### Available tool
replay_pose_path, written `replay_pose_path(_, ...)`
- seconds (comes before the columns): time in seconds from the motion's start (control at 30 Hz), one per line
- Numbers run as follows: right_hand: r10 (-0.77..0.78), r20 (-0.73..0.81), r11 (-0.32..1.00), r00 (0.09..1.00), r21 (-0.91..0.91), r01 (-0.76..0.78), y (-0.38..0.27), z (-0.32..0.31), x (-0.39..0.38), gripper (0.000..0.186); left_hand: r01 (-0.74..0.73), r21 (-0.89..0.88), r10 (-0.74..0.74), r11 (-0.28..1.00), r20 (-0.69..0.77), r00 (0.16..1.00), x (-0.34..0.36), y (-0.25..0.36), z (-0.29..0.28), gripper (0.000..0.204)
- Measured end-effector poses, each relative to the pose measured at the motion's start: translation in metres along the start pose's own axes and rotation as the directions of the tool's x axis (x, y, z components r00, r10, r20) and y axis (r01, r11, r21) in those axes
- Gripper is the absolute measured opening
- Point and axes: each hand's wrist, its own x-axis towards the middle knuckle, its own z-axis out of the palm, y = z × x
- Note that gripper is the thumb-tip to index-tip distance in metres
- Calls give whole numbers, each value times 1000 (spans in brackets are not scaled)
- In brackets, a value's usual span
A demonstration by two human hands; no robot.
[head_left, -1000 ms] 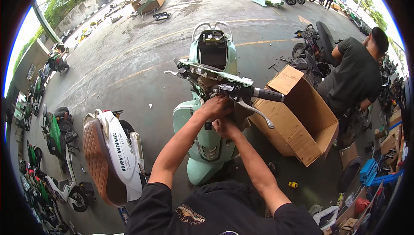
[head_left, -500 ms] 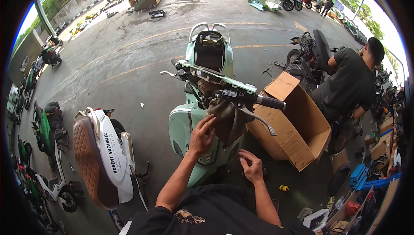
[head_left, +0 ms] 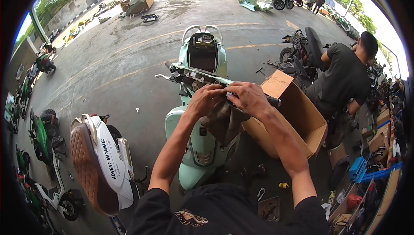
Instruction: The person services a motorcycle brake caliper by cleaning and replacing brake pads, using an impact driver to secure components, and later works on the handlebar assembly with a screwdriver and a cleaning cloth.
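Note:
In front of me stands a mint-green scooter (head_left: 197, 174), its handlebar area stripped and its seat opening uncovered. A brown-grey cloth (head_left: 224, 125) hangs over its front below the handlebar (head_left: 272, 101). My left hand (head_left: 208, 99) is at the middle of the handlebar, above the cloth, with its fingers bent and pressed together. Close beside it, my right hand (head_left: 248, 97) lies over the right-hand control end, fingers curled down. The fingertips of both hands nearly meet. What lies between them is hidden by the fingers.
An open cardboard box (head_left: 297, 118) stands right of the scooter. Beyond it a co-worker (head_left: 345, 75) bends beside a dismantled motorcycle (head_left: 299, 54). A white scooter with a brown quilted seat (head_left: 88, 166) is at left. A yellow object (head_left: 283, 186) and a small tray (head_left: 269, 209) lie nearby.
My left hand has moved up from the cloth to the handlebar. My right hand has risen from low beside the scooter to the right control end. The view has shifted slightly.

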Motion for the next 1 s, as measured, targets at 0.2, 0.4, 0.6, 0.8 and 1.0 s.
replay_pose_path(0.2, 81, 228, 975, 970, -221, -30, 6, 11, 23, 21, -41, -129, 53, 991, 91, 994, 14, -21, -5, 25)
replay_pose_path(0.4, 129, 292, 967, 948, -249, -55, 16, 7, 31, 20, -5, -174, 26, 985, 119, 993, 23, -30, -5, 22)
replay_pose_path(0.6, 30, 61, 998, 998, -54, -27, 20, 15, 17, 13, 48, -200, -50, 979, -5, 999, 15, -31, 2, 20)
replay_pose_path(0.8, -98, 40, 979, 994, -177, 104, 21, 20, 17, 9, 142, -305, -176, 942, -85, 981, 5, -35, 3, 19)
replay_pose_path(1.0, 21, 268, 935, 963, -346, 75, 17, 22, 32, 14, 246, -409, -290, 879, -48, 956, -5, -32, 8, 21)
